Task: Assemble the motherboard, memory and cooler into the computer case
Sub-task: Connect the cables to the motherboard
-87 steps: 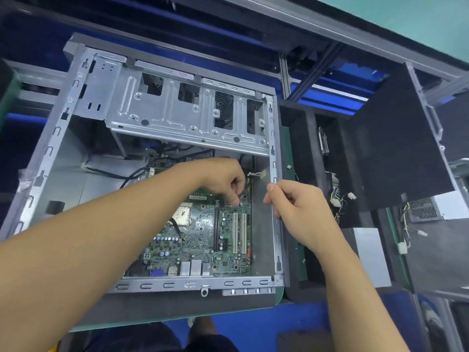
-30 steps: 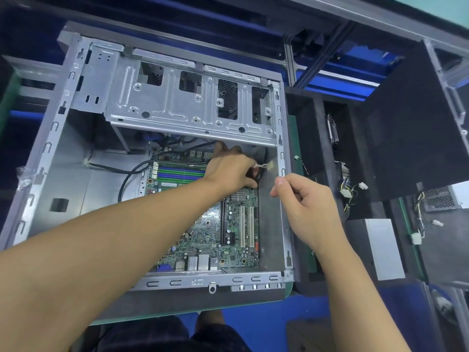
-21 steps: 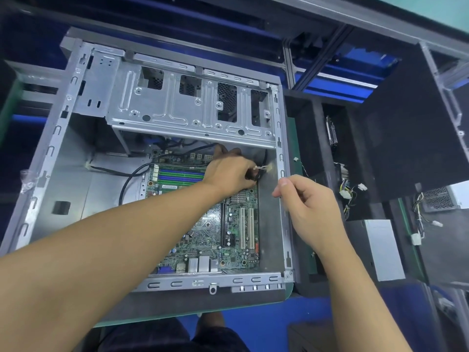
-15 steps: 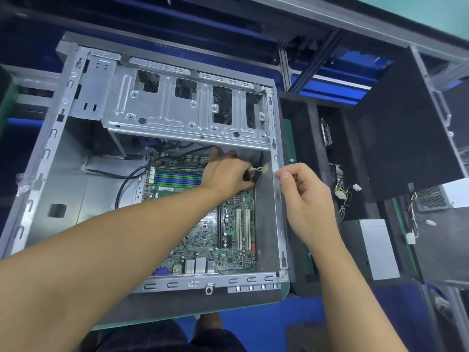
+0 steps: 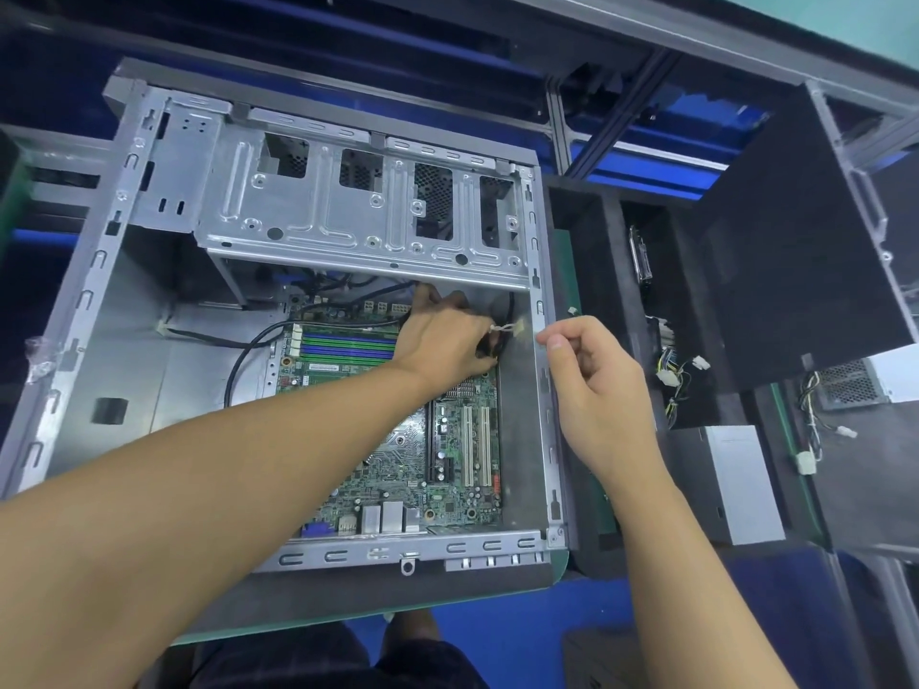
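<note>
The computer case (image 5: 94, 290) is laid on its side on the table (image 5: 348, 601) with its open face up. The motherboard (image 5: 447, 469) is seen lying flat on the floor of the case, toward its right wall, with the rear ports (image 5: 383, 517) turned to the case's near rail. The green and blue memory slots (image 5: 348, 346) are found at the board's far end, just below the case's drive cage (image 5: 348, 216); whether sticks are seated in them cannot be told. The left hand (image 5: 442, 343) is reached into the far right corner of the case, where its grip is closed round a dark wire bundle (image 5: 490, 348). From the bundle a small white connector (image 5: 517, 331) is seen sticking out toward the case's right wall. The right hand (image 5: 597, 385) is held over the case's right rail, its grip narrowed to thumb against forefinger (whether anything thin is pinched there cannot be made out). A black cable (image 5: 243, 353) is looped across the case floor, left of the board. Outside the case, just beside its right wall, a black foam tray (image 5: 592, 251) is placed. Further from the case on that side, a grey power supply (image 5: 741, 484) and some loose coloured wires (image 5: 669, 380) are seen.
</note>
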